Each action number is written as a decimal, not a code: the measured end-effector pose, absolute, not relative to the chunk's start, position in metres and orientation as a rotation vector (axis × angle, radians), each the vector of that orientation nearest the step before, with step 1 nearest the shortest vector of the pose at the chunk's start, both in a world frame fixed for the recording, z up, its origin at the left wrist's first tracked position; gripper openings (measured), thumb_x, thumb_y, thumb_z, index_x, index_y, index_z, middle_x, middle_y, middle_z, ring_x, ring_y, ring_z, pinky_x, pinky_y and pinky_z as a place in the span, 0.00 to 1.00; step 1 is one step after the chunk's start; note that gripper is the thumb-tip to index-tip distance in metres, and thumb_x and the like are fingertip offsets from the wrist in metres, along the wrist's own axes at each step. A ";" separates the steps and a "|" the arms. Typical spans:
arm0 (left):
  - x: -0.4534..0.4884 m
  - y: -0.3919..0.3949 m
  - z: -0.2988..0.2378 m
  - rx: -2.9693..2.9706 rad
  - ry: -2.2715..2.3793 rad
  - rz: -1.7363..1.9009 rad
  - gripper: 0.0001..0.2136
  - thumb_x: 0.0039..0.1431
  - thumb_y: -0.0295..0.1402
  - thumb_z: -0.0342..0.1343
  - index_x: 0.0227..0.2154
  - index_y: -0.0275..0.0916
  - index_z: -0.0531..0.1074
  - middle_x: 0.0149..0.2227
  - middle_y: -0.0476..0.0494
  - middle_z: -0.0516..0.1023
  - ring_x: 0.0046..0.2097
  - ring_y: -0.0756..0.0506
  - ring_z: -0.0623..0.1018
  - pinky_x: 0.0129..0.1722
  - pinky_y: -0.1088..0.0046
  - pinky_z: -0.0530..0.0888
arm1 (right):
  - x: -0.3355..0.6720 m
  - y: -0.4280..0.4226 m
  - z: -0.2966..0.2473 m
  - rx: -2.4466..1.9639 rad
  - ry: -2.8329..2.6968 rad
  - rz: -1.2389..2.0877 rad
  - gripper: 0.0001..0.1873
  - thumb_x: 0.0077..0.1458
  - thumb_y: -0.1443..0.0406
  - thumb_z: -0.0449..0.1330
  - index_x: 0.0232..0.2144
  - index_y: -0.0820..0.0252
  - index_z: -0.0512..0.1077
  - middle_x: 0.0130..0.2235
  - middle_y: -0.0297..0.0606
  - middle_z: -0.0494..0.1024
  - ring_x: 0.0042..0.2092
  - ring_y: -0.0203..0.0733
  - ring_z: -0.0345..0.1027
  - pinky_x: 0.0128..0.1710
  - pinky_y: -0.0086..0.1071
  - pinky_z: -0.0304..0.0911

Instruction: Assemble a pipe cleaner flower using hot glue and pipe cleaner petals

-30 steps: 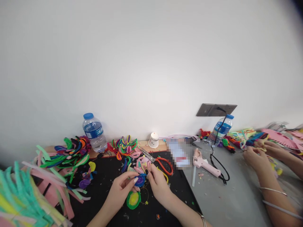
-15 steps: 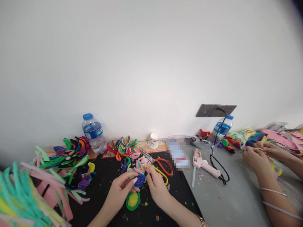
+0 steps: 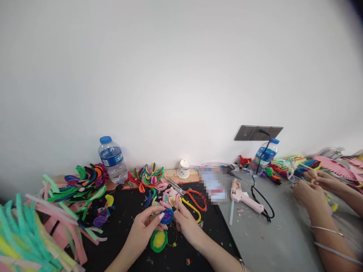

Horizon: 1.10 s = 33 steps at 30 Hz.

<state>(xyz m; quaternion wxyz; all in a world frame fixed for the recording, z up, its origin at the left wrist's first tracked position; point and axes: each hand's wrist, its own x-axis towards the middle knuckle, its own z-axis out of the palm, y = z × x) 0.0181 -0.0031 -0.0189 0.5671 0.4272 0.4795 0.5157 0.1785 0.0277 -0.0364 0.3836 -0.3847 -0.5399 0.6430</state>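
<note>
My left hand [image 3: 143, 228] and my right hand [image 3: 185, 223] meet over the black mat [image 3: 127, 211], both pinching a small blue and purple coiled pipe-cleaner disc [image 3: 168, 216]. Just below it on the mat lies a green and yellow coiled disc [image 3: 159, 240]. Red-handled scissors [image 3: 189, 193] and a yellow pipe-cleaner loop [image 3: 193, 209] lie right behind my right hand. Pink looped pieces [image 3: 171, 195] sit just past the disc.
Heaps of coloured pipe-cleaner loops [image 3: 85, 183] and long strips [image 3: 25, 230] fill the left. Water bottles [image 3: 112, 158] stand at the wall. A pink glue gun [image 3: 244, 196] with black cable lies on the grey table [image 3: 269, 241]. Another person's hands [image 3: 307, 189] work at right.
My right hand has slid a little down and left, closer onto the blue disc. The other person's hands shifted slightly. Everything else is where it was.
</note>
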 end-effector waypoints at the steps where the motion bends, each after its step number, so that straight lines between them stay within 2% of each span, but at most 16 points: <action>1: 0.018 -0.003 -0.018 0.995 1.124 1.216 0.15 0.45 0.42 0.65 0.32 0.38 0.77 0.28 0.46 0.80 0.24 0.44 0.80 0.26 0.70 0.78 | 0.178 0.027 -0.036 -1.002 -1.328 1.703 0.26 0.53 0.47 0.56 0.48 0.56 0.68 0.20 0.25 0.57 0.18 0.29 0.45 0.18 0.24 0.44; 4: 0.020 -0.003 -0.015 0.964 1.128 1.232 0.16 0.42 0.44 0.66 0.31 0.38 0.77 0.27 0.47 0.80 0.24 0.44 0.80 0.25 0.69 0.78 | 0.179 0.024 -0.030 -1.093 -1.179 1.875 0.33 0.48 0.45 0.58 0.52 0.55 0.64 0.20 0.23 0.56 0.17 0.27 0.42 0.16 0.23 0.36; 6: 0.021 -0.003 -0.013 0.945 1.129 1.238 0.17 0.41 0.45 0.67 0.31 0.38 0.76 0.27 0.47 0.80 0.23 0.44 0.80 0.26 0.69 0.78 | 0.179 0.022 -0.026 -1.114 -1.093 1.954 0.34 0.48 0.45 0.59 0.52 0.54 0.63 0.21 0.23 0.57 0.17 0.26 0.43 0.17 0.23 0.34; 9: 0.023 -0.003 -0.012 0.936 1.130 1.234 0.18 0.40 0.45 0.67 0.31 0.38 0.76 0.26 0.47 0.80 0.24 0.44 0.80 0.26 0.68 0.78 | 0.178 0.018 -0.021 -1.080 -0.993 2.046 0.33 0.48 0.46 0.59 0.53 0.53 0.62 0.21 0.23 0.59 0.17 0.25 0.44 0.17 0.22 0.33; 19: 0.027 -0.005 -0.019 0.822 1.047 1.260 0.16 0.41 0.42 0.68 0.31 0.38 0.76 0.27 0.49 0.79 0.25 0.46 0.79 0.27 0.71 0.79 | 0.175 0.015 -0.025 -1.025 -0.887 2.116 0.43 0.47 0.43 0.58 0.59 0.54 0.52 0.20 0.23 0.62 0.16 0.25 0.44 0.17 0.22 0.33; 25: 0.028 -0.005 -0.019 0.880 1.114 1.253 0.16 0.42 0.44 0.67 0.30 0.38 0.75 0.29 0.47 0.79 0.27 0.44 0.80 0.30 0.67 0.79 | 0.175 0.015 -0.028 -0.965 -0.898 2.130 0.36 0.51 0.44 0.56 0.56 0.54 0.54 0.19 0.27 0.68 0.15 0.28 0.51 0.14 0.20 0.36; 27: 0.027 -0.005 -0.019 0.909 1.141 1.254 0.16 0.42 0.44 0.66 0.30 0.38 0.75 0.29 0.47 0.79 0.27 0.44 0.80 0.30 0.67 0.79 | 0.175 0.015 -0.029 -0.897 -0.903 2.179 0.35 0.53 0.44 0.54 0.56 0.55 0.53 0.18 0.27 0.68 0.14 0.29 0.51 0.13 0.19 0.38; 31: 0.025 -0.005 -0.021 1.001 1.177 1.314 0.13 0.44 0.42 0.65 0.29 0.38 0.76 0.27 0.48 0.79 0.24 0.46 0.78 0.25 0.71 0.77 | 0.174 0.014 -0.028 -0.776 -0.867 2.270 0.31 0.55 0.45 0.53 0.53 0.56 0.57 0.17 0.28 0.70 0.12 0.27 0.49 0.13 0.19 0.42; 33: 0.025 -0.005 -0.021 1.078 1.216 1.364 0.10 0.45 0.39 0.64 0.29 0.38 0.77 0.26 0.47 0.79 0.25 0.46 0.78 0.26 0.73 0.76 | 0.173 0.013 -0.027 -0.741 -0.816 2.279 0.29 0.55 0.45 0.54 0.51 0.57 0.59 0.18 0.28 0.70 0.12 0.27 0.51 0.13 0.19 0.44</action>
